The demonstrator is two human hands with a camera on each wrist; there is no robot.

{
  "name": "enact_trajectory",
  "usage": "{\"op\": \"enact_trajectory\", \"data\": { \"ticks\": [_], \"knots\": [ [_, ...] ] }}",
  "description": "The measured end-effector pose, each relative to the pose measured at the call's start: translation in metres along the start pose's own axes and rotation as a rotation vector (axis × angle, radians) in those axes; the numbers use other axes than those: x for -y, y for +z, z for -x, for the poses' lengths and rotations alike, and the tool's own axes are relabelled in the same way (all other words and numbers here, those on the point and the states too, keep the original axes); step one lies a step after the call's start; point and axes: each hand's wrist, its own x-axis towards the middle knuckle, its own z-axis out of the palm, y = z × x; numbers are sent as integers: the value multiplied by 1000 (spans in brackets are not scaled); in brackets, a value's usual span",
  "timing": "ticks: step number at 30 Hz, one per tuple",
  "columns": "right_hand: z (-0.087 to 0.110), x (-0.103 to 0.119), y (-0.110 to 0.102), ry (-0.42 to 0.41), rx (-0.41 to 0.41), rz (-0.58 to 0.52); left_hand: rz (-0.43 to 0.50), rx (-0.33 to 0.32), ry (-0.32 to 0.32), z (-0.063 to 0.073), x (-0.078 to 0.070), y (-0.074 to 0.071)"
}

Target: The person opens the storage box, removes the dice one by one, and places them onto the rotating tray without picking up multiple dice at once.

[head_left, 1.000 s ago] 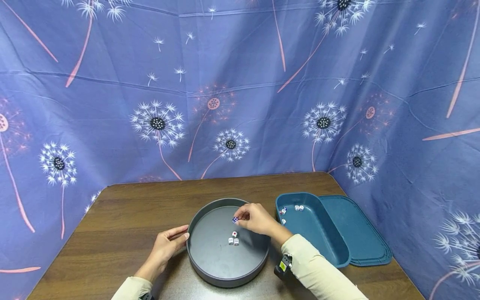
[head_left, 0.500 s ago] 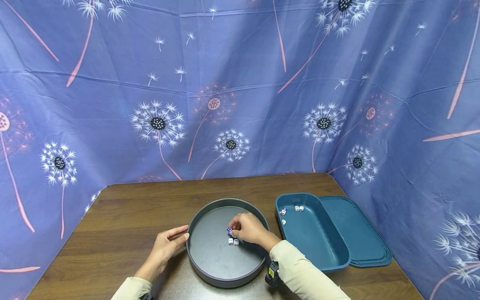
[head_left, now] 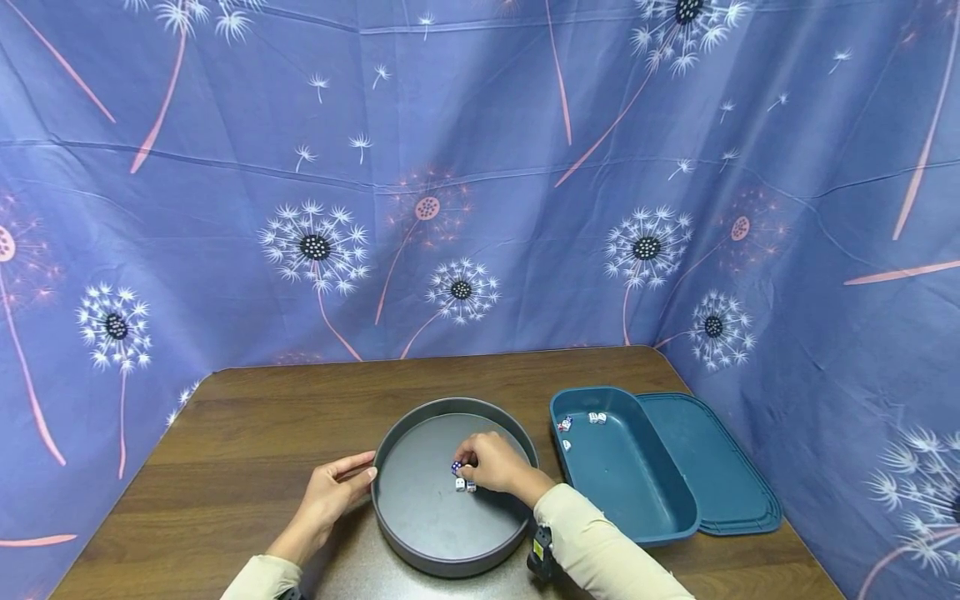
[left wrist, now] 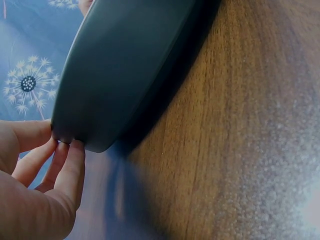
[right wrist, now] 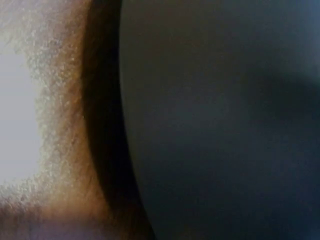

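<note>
A round dark grey pan (head_left: pixel 420 517) stands on the table. My right hand (head_left: pixel 495 462) is inside it, low over the dice, pinching a blue die (head_left: pixel 456 468) with white dots between thumb and fingers. A white die (head_left: pixel 460 484) sits just below the blue one, and another white die (head_left: pixel 471 487) lies beside it, partly under the thumb. A third die there is mostly covered by the fingers. My left hand (head_left: pixel 333 492) rests its fingertips against the pan's left side; the left wrist view shows the fingers (left wrist: pixel 70 175) extended and touching the outer wall.
Right of the pan stands a teal rectangular container (head_left: pixel 630 483) with several dice (head_left: pixel 597 417) near its far end. Its flat teal lid (head_left: pixel 720 475) lies next to it at the right. A blue dandelion-print cloth (head_left: pixel 465 167) hangs behind the wooden table (head_left: pixel 285 417).
My right hand has moved down and left inside the pan, bringing the blue die beside the white dice and covering the red-dotted one. The left hand has stayed at the pan's side.
</note>
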Motion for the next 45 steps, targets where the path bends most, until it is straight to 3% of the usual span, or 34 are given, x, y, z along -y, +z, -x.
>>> {"op": "enact_trajectory", "data": {
  "ticks": [13, 21, 27, 37, 45],
  "knots": [
    [-1, 3, -7, 13, 5, -14, -17, -6, 9, 0, 1, 0],
    [-5, 7, -42, 6, -46, -112, -38, 9, 33, 2, 1, 0],
    [0, 2, -74, 78, -65, -271, -43, 0, 26, 1, 0, 0],
    [32, -42, -116, 190, -96, -312, -34, 4, 13, 1, 0, 1],
    [60, -84, -134, 263, -94, -253, -42, 7, 6, 2, -1, 0]
  ]
}}
